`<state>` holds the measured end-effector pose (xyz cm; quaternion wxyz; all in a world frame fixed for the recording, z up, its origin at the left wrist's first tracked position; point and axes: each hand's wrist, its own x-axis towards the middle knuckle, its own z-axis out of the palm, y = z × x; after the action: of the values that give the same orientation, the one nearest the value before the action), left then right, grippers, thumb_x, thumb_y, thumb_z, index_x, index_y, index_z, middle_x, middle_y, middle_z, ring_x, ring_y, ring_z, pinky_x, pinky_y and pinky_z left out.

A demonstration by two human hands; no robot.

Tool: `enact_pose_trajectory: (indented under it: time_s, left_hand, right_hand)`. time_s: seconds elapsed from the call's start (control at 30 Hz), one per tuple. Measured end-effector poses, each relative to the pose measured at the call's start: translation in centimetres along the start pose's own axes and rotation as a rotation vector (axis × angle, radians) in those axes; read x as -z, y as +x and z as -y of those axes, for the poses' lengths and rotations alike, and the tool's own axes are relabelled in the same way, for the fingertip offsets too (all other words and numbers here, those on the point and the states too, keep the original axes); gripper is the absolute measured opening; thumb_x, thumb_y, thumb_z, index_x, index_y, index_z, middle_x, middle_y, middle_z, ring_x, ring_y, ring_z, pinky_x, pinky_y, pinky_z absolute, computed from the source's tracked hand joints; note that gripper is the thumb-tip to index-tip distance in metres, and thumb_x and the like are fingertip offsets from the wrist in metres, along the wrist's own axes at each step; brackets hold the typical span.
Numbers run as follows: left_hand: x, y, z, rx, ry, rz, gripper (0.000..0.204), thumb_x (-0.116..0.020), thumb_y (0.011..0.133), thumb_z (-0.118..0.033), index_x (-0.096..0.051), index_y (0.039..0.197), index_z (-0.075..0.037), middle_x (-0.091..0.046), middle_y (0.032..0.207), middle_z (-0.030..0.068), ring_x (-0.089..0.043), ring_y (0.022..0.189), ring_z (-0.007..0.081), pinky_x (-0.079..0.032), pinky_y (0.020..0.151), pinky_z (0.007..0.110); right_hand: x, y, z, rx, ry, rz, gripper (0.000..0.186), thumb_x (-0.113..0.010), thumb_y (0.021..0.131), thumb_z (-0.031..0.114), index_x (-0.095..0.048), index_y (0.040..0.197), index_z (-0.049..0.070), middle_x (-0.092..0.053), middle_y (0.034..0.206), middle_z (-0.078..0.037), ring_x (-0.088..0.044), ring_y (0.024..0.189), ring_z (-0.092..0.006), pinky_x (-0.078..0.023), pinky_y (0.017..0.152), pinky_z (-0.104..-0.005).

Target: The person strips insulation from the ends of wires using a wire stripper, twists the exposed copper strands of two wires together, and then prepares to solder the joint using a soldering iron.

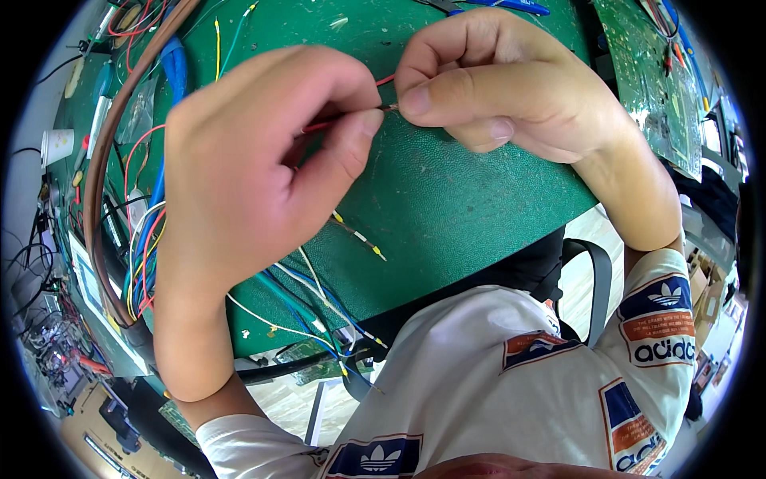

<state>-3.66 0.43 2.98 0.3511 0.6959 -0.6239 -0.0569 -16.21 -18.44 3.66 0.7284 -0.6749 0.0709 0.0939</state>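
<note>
Above the green mat [479,207], both my hands are closed in pinches that nearly meet. My left hand [239,160] grips a thin red wire [319,126] between thumb and forefinger. The wire's end, dark and perhaps bare strands, crosses the small gap to my right hand [511,96], whose thumb and forefinger pinch its tip. Another short red stretch shows between the hands, just above. Whether it belongs to the same wire I cannot tell. Below my left hand, a dark wire with yellow ends [359,235] lies on the mat.
A thick brown cable [100,184] and a bundle of coloured wires [148,247] run along the left. Several loose wire ends [343,351] hang over the near edge. Blue-handled pliers [511,6] lie at the back, a green circuit board [650,88] at the right, a white cup [57,147] far left.
</note>
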Motion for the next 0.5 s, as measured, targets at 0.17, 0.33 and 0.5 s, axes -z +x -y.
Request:
enact_pose_trajectory:
  time_s: [0.17, 0.33, 0.5]
  left_hand:
    - [0.6, 0.0, 0.4, 0.432, -0.591, 0.048, 0.012, -0.067, 0.09, -0.008, -0.06, 0.094, 0.001, -0.053, 0.071, -0.004, -0.043, 0.062, 0.0024, -0.03, 0.053, 0.019]
    - [0.7, 0.4, 0.8, 0.582, -0.813, 0.122, 0.013, -0.063, 0.09, -0.013, -0.058, 0.088, -0.001, -0.05, 0.067, -0.0033, -0.038, 0.054, 0.0021, -0.026, 0.05, 0.018]
    - [1.2, 0.8, 0.5, 0.674, -0.97, 0.209, 0.013, -0.063, 0.09, -0.012, -0.057, 0.086, 0.0, -0.05, 0.065, -0.0021, -0.036, 0.052, 0.0022, -0.025, 0.048, 0.02]
  right_hand:
    - [1.0, 1.2, -0.8, 0.598, -0.686, -0.127, 0.017, -0.073, 0.086, 0.005, -0.067, 0.1, -0.002, -0.062, 0.081, -0.006, -0.057, 0.063, -0.0113, -0.045, 0.056, -0.0221]
    - [2.6, 4.8, -3.4, 1.515, -0.927, -0.231, 0.021, -0.076, 0.074, 0.001, -0.068, 0.094, -0.004, -0.061, 0.084, -0.011, -0.06, 0.063, -0.0222, -0.046, 0.053, -0.0271]
    - [2.4, 4.6, -4.5, 1.619, -1.072, -0.44, 0.018, -0.075, 0.071, 0.001, -0.069, 0.088, -0.003, -0.06, 0.081, -0.01, -0.059, 0.062, -0.0229, -0.045, 0.052, -0.0293]
